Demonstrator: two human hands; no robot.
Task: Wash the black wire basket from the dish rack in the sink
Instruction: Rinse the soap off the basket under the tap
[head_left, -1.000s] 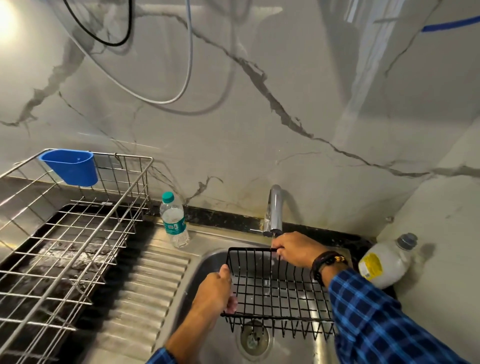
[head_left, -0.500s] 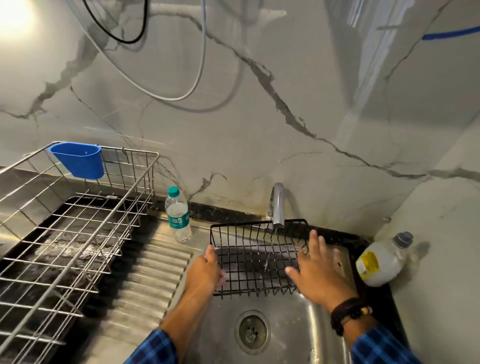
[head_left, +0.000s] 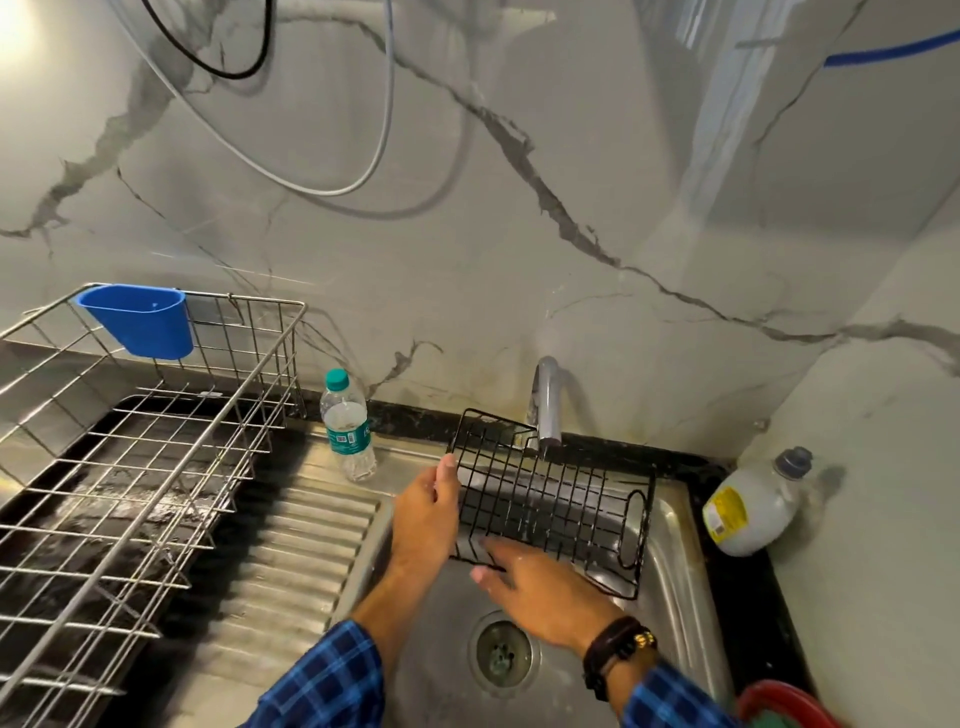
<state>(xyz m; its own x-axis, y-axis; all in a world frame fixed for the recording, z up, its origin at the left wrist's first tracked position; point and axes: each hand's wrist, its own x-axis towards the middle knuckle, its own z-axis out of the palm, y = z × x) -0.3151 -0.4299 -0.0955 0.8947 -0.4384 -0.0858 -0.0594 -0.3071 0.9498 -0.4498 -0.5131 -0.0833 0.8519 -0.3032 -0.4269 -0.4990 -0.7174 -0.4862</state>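
Nearest, right hand (head_left: 545, 597) open, fingertips touching the near edge of the black wire basket (head_left: 550, 504). Left hand (head_left: 426, 514) gripping the basket's left side, holding it tilted over the steel sink (head_left: 675, 571), under the tap (head_left: 545, 405). Farther left, water bottle (head_left: 347, 426) and dish rack (head_left: 135, 457)
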